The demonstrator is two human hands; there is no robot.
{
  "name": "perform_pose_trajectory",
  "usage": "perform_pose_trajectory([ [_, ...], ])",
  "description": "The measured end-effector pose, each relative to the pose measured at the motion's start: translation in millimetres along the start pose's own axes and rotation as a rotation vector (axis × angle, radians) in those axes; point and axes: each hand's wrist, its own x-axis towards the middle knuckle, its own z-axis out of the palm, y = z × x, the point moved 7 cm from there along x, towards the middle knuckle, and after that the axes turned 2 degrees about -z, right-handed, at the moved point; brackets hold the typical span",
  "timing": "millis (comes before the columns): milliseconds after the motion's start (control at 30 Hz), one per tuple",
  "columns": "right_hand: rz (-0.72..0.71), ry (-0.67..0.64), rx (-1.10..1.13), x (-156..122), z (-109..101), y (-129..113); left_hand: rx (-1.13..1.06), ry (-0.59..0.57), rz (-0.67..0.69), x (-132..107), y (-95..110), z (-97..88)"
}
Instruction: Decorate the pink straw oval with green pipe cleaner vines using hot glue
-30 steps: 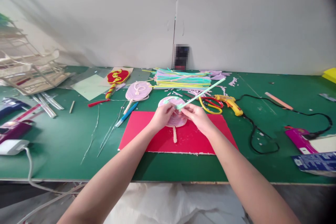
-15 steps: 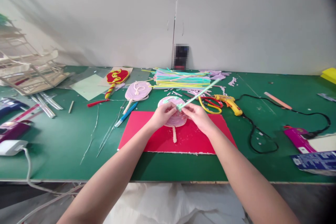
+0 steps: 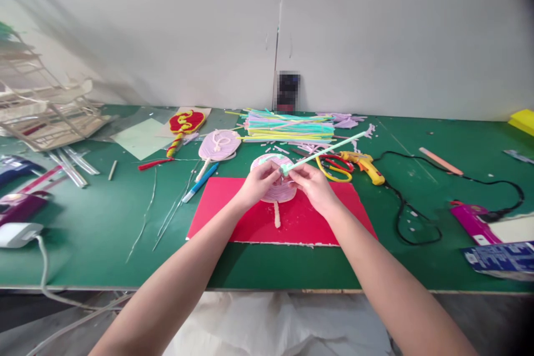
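Note:
A mint-green pipe cleaner point(image 3: 329, 149) is pinched at its near end between my left hand point(image 3: 259, 182) and my right hand point(image 3: 314, 183); both hands are closed, fingertips almost meeting. From there its long free end slants up to the right. Just below my fingers lies a round lilac fan point(image 3: 278, 194) with a cream handle and mint-green bits on its upper part. My hands hide the fan's middle. Under it is a red board point(image 3: 325, 228). The fingertips cover how the pipe cleaner's near end is shaped.
Beyond the board lies a bundle of pastel pipe cleaners point(image 3: 292, 125). To the right are yellow-handled scissors point(image 3: 340, 175) and a yellow glue gun point(image 3: 367, 166) with a black cord. A second lilac fan point(image 3: 221, 146), a red-and-yellow fan point(image 3: 186, 121) and a blue pen point(image 3: 201, 182) lie left.
The pipe cleaner's free end has swung down and to the right, now at a lower slant. Both hands stay almost where they were, still pinching it above the fan.

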Motion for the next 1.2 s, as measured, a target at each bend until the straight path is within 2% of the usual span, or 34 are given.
perform_pose_trajectory([
  [100,0.029,-0.016,-0.003,0.1,-0.1,1.4,-0.012,-0.048,0.009,-0.2,-0.4,-0.3],
  [267,0.089,-0.076,-0.047,-1.6,-2.4,-1.7,0.121,-0.248,-0.032,-4.8,1.3,5.4],
  [433,0.064,-0.218,-0.193,-6.6,2.0,-9.9,0.233,-0.344,-0.1,-10.5,-0.7,7.9],
  [533,0.051,-0.244,-0.25,-6.4,3.7,-8.4,0.254,-0.341,-0.094,-10.3,-1.6,7.8],
  [833,0.059,-0.129,-0.184,-3.9,3.0,-10.8,0.294,-0.247,-0.034,-4.4,0.2,2.8],
  [1067,0.092,-0.219,-0.073,-7.1,2.0,-8.7,0.216,-0.212,-0.055,-2.4,-0.3,-1.9],
  [1200,0.067,-0.194,-0.117,-6.1,1.7,-7.4,0.211,-0.202,-0.049,-1.4,-4.1,-2.7],
])
